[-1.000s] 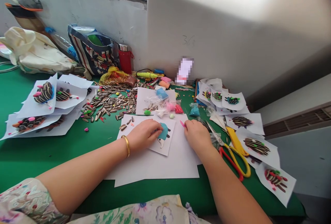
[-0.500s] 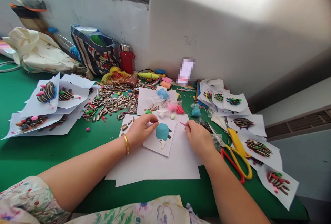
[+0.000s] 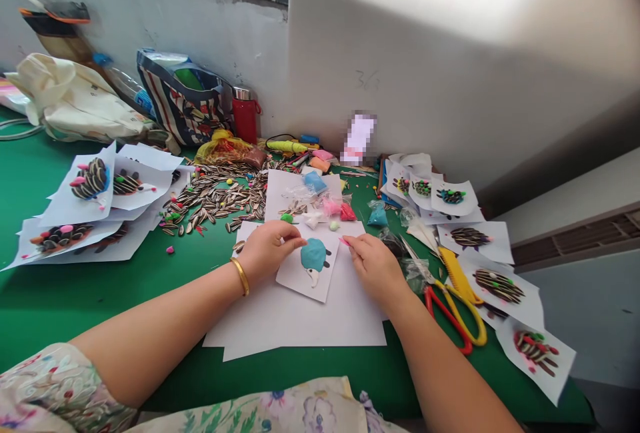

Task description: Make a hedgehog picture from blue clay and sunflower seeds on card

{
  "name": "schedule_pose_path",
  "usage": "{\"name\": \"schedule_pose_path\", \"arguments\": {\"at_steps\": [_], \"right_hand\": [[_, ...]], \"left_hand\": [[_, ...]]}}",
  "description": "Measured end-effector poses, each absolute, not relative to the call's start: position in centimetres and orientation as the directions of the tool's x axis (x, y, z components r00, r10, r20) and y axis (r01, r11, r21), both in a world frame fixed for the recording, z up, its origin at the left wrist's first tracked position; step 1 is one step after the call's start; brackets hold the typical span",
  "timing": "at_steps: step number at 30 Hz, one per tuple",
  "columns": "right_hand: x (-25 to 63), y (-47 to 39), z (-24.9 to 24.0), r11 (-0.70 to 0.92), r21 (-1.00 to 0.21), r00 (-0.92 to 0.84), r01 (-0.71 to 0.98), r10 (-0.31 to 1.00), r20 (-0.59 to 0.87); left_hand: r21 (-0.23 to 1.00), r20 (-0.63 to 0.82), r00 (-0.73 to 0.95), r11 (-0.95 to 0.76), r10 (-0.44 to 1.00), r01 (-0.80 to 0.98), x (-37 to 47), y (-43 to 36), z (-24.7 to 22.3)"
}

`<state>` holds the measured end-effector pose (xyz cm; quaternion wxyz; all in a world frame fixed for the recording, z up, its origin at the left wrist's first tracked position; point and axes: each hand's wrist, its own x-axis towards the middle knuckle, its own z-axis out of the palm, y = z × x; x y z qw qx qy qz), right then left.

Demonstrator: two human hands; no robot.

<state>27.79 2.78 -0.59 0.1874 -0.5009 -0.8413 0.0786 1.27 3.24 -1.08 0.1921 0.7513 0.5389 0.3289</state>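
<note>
A small white card [image 3: 295, 280] lies on larger white sheets [image 3: 250, 326] in front of me. It bears a flat blue clay body [image 3: 313, 254] with a white pointed snout [image 3: 313, 277] and dark feet on its right. My left hand [image 3: 273, 250] is closed in a pinch, fingertips at the body's upper left edge; whatever they hold is hidden. To the right of the card, my right hand [image 3: 374, 263] pinches a thin pink pointed piece [image 3: 344, 241], its tip directed left. A few sunflower seeds [image 3: 239, 245] lie by my left hand, partly covered.
A spread of sunflower seeds [image 3: 220, 196] covers the back left. Bagged coloured clay [image 3: 330, 206] sits behind the card. Scissors [image 3: 450, 300] and a yellow comb-like tool [image 3: 457, 273] lie right. Finished seed-covered cards [image 3: 80, 213] are stacked left; more cards [image 3: 500, 286] line the right.
My right hand has moved left toward the card with the pink piece. My left hand has stayed nearly in place and now covers more of the loose seeds beside it.
</note>
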Motion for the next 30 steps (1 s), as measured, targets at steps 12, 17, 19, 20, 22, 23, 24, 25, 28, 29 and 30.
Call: {"name": "schedule_pose_path", "arguments": {"at_steps": [12,17,19,20,22,23,24,25,28,29,30], "right_hand": [[28.0,2.8,-0.7,0.476,-0.357,-0.414,0.804,0.878,0.239],[27.4,2.0,-0.8,0.524,-0.23,-0.456,0.82,0.841,0.291],[27.1,1.8,-0.8,0.524,-0.195,-0.454,0.829,0.834,0.312],[27.0,1.7,-0.8,0.522,-0.181,-0.451,0.834,0.832,0.324],[26.7,1.6,-0.9,0.519,-0.161,-0.444,0.84,0.826,0.348],[26.6,1.6,-0.9,0.518,-0.154,-0.441,0.841,0.823,0.358],[26.5,1.6,-1.0,0.519,-0.15,-0.44,0.842,0.82,0.366],[26.4,1.6,-1.0,0.523,-0.147,-0.444,0.839,0.816,0.372],[26.3,1.7,-1.2,0.544,-0.139,-0.464,0.827,0.802,0.376],[26.2,1.7,-1.2,0.547,-0.133,-0.469,0.826,0.8,0.374],[26.2,1.7,-1.3,0.548,-0.126,-0.472,0.827,0.799,0.373]], "left_hand": [[0.361,0.282,0.209,-0.306,0.936,0.881,0.1,4.2,-0.5],[0.236,0.306,0.232,-0.31,0.923,0.921,0.1,4.1,-1.1],[0.223,0.316,0.245,-0.323,0.916,0.92,0.2,4.0,-1.2],[0.219,0.319,0.25,-0.328,0.914,0.919,0.3,3.9,-1.2],[0.215,0.32,0.256,-0.333,0.912,0.918,0.4,3.8,-1.2],[0.214,0.32,0.261,-0.338,0.911,0.916,0.5,3.7,-1.1],[0.215,0.323,0.268,-0.346,0.908,0.913,0.6,3.6,-1.1],[0.22,0.325,0.282,-0.362,0.903,0.906,0.7,3.5,-1.1],[0.262,0.331,0.365,-0.457,0.87,0.85,1.1,3.0,-1.0],[0.281,0.33,0.397,-0.491,0.856,0.825,1.3,2.9,-1.0],[0.297,0.328,0.425,-0.519,0.844,0.801,1.4,2.7,-1.0]]}}
